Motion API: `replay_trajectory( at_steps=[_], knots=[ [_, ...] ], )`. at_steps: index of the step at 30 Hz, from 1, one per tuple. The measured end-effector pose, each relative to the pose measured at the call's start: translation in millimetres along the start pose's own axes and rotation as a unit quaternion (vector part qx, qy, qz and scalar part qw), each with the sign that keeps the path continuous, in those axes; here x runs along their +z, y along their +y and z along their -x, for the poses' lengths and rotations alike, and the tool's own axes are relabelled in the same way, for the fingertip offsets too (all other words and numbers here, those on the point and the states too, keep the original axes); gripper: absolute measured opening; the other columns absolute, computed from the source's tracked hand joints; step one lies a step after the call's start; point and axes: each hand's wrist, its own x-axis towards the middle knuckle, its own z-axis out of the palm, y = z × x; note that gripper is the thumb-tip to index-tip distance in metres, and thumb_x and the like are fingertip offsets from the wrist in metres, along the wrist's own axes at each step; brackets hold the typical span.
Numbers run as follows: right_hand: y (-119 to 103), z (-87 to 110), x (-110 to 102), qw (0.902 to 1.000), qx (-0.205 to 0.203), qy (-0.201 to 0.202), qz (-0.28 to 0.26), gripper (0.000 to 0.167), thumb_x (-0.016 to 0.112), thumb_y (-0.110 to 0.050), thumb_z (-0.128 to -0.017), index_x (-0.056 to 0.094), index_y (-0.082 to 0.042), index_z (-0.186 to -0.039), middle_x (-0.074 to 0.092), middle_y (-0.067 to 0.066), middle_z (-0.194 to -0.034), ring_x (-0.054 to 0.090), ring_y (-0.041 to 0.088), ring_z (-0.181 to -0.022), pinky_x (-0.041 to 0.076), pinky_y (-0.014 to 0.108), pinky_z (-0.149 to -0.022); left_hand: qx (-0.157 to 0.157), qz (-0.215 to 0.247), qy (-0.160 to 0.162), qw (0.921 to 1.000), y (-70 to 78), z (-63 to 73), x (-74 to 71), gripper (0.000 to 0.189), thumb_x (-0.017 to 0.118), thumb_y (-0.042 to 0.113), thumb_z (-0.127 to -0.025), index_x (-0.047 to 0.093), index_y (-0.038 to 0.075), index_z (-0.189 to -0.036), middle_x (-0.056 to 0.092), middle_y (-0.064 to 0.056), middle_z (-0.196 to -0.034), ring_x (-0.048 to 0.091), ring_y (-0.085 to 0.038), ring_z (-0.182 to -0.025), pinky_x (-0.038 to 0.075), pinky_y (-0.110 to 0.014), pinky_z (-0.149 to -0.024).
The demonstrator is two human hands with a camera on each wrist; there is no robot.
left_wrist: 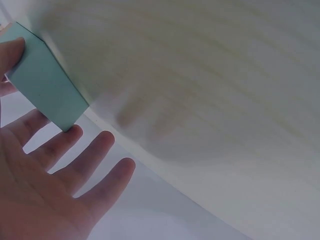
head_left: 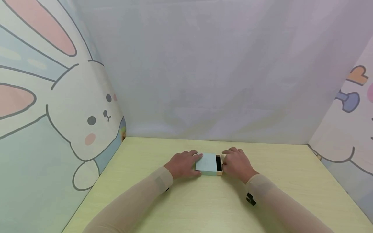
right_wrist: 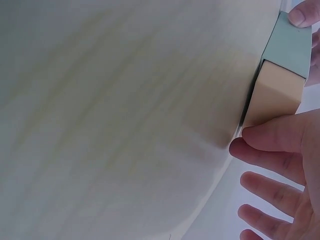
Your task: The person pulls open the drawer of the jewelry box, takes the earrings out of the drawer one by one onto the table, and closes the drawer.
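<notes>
A pale mint drawer box (head_left: 206, 163) lies on the table, its tan inner drawer (right_wrist: 276, 95) sticking partway out on the right and showing a dark inside. My left hand (head_left: 184, 164) holds the box's mint sleeve (left_wrist: 50, 82) from the left, thumb on the near side and index finger across the top. At the drawer's outer end is my right hand (head_left: 236, 164). Its thumb and index finger (right_wrist: 265, 160) pinch there, while the other fingers spread apart from the box. Whatever lies between those two fingertips is hidden.
The pale wooden table (head_left: 186, 207) runs back to a light cloth wall (head_left: 215, 71). A printed panel with a rabbit (head_left: 84, 110) stands along the left edge, and another printed panel (head_left: 344, 129) along the right.
</notes>
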Motion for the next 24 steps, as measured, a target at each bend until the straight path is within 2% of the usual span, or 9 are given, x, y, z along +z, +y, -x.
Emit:
replay_trajectory(
  at_steps=[24],
  knots=[
    [-8.4, -3.3, -2.3, 1.0000, -0.007, -0.003, 0.002, 0.029, 0.078, -0.007, -0.097, 0.090, -0.018, -0.073, 0.089, 0.011, -0.136, 0.078, 0.040, -0.130, 0.064, 0.062, -0.108, -0.003, 0.001, 0.001, 1.0000, -1.1, -0.4, 1.1, 0.084, 0.081, 0.063, -0.106, 0.057, 0.027, -0.177, 0.065, -0.002, -0.174, 0.075, -0.027, -0.144, 0.068, -0.046, -0.108]
  ],
)
